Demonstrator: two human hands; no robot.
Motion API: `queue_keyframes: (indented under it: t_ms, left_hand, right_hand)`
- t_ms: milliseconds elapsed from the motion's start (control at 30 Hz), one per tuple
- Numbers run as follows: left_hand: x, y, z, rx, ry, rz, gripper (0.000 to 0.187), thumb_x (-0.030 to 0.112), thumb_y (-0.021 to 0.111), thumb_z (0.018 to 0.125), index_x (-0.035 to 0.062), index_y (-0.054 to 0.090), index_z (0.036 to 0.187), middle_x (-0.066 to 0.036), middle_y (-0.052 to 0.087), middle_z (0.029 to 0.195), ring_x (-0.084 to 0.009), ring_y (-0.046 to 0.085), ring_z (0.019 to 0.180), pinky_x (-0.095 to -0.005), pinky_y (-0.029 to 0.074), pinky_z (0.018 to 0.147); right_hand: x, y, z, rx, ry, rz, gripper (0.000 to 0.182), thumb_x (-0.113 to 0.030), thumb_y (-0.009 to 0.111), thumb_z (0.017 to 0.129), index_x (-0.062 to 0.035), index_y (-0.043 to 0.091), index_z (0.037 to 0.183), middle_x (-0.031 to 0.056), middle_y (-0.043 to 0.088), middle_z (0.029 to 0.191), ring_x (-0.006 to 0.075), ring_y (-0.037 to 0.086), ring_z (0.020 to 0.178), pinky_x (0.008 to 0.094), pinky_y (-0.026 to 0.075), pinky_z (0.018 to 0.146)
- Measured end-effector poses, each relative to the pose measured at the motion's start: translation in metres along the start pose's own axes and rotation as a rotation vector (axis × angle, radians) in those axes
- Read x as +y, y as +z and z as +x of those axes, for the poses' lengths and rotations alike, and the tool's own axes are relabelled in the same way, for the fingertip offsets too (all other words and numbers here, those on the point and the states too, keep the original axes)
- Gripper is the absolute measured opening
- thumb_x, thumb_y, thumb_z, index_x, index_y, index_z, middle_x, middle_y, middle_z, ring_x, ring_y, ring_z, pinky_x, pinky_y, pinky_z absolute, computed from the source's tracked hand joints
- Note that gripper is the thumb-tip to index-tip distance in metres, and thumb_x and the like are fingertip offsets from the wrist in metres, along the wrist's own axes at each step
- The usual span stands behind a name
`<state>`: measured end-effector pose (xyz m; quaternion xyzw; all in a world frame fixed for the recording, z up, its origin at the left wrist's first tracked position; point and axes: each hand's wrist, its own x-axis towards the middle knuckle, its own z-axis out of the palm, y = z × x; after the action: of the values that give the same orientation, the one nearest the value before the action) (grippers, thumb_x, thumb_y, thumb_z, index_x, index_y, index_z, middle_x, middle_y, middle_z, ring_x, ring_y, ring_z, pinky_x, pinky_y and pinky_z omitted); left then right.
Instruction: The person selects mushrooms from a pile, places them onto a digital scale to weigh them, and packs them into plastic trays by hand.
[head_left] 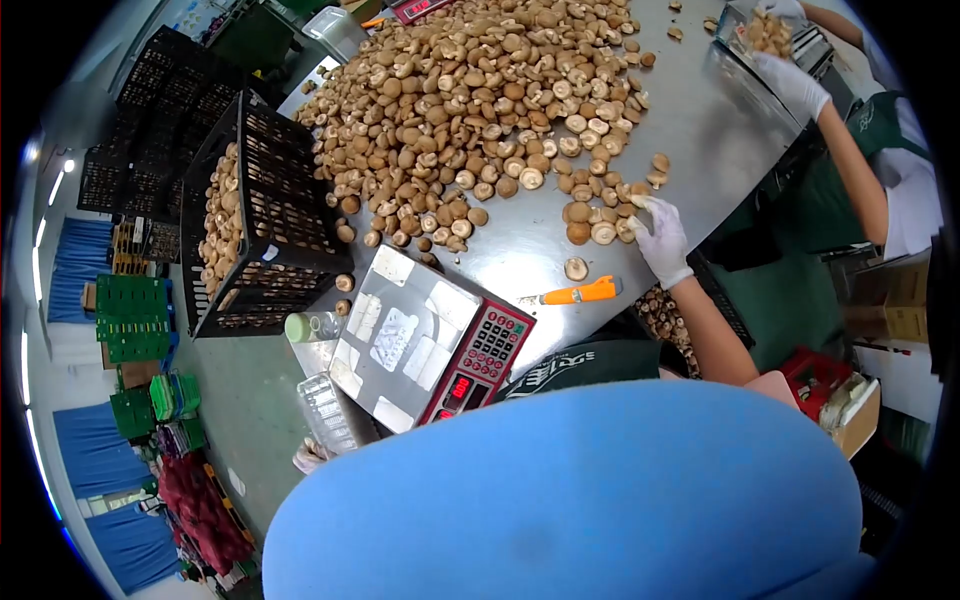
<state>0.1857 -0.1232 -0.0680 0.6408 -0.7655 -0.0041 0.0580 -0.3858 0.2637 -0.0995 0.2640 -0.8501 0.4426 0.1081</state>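
Note:
My right hand (662, 243), in a white glove, reaches over the steel table to a small group of brown mushrooms (603, 232). Its thumb and fingers are apart at the group's edge, with nothing clearly held. At the lower left, my left hand (312, 455), also gloved, is at the lower end of a clear plastic tray (328, 408), its fingers closed on the rim and partly hidden. Between the hands stands a scale (402, 335) with a red keypad panel. An orange cutter (582, 291) lies near a single mushroom (576, 268).
A large mushroom heap (470, 90) covers the far part of the steel table (725, 125). A black crate (290, 200) of mushrooms and a green-lidded jar (298, 327) stand left. At upper right, a co-worker's gloved hands (790, 85) hold a filled clear tray.

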Motion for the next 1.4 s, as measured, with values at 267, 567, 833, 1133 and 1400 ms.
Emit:
queue_keyframes:
  t_ms: [267, 567, 833, 1133, 1400]
  left_hand:
    - [0.106, -0.03, -0.045, 0.13, 0.285, 0.028, 0.039, 0.016, 0.075, 0.083, 0.0054, 0.065, 0.119, -0.02, 0.067, 0.104, -0.0343, 0.065, 0.094, -0.0412, 0.052, 0.083]
    - [0.37, -0.058, -0.101, 0.206, 0.885, -0.552, 0.033, 0.011, 0.07, 0.089, 0.0032, 0.061, 0.12, -0.019, 0.063, 0.115, -0.0355, 0.061, 0.106, -0.0449, 0.051, 0.093]
    - [0.535, 0.018, -0.111, -0.322, 1.152, -0.497, 0.056, 0.023, 0.068, 0.087, 0.0071, 0.052, 0.138, -0.029, 0.053, 0.132, -0.0464, 0.047, 0.125, -0.0491, 0.04, 0.108]
    - [0.54, 0.056, -0.131, -0.37, 1.112, -0.531, 0.085, 0.03, 0.085, 0.068, 0.0109, 0.049, 0.143, -0.027, 0.038, 0.146, -0.0459, 0.042, 0.131, -0.0482, 0.04, 0.11]
    - [0.512, 0.088, -0.127, -0.628, 0.657, -1.0, 0.069, -0.005, 0.068, 0.074, 0.0062, 0.047, 0.138, -0.012, 0.049, 0.128, -0.0223, 0.058, 0.11, -0.0294, 0.051, 0.093]
  right_hand:
    - [-0.006, 0.027, 0.076, -0.474, -0.228, -0.468, 0.032, -0.014, 0.059, 0.085, -0.0215, 0.068, 0.115, 0.002, 0.068, 0.108, 0.025, 0.058, 0.111, 0.0417, 0.042, 0.099]
    - [0.02, 0.012, 0.101, -0.588, -0.09, -0.315, 0.023, -0.014, 0.058, 0.089, -0.0195, 0.069, 0.109, 0.0037, 0.068, 0.105, 0.022, 0.062, 0.101, 0.0402, 0.049, 0.086]
    - [0.051, -0.062, 0.093, -0.372, 0.836, 1.061, 0.022, -0.017, 0.056, 0.095, -0.0089, 0.067, 0.112, 0.002, 0.064, 0.095, 0.0126, 0.061, 0.085, 0.0243, 0.05, 0.071]
    - [0.047, -0.044, 0.07, -0.552, 0.336, 0.394, 0.025, -0.021, 0.063, 0.093, -0.014, 0.067, 0.117, 0.0017, 0.07, 0.094, 0.0122, 0.06, 0.073, 0.0269, 0.053, 0.072]
    - [0.055, 0.003, 0.083, -0.823, 0.493, 0.639, 0.033, -0.018, 0.061, 0.095, -0.011, 0.063, 0.126, -0.0003, 0.062, 0.078, 0.0067, 0.056, 0.062, 0.0242, 0.048, 0.057]
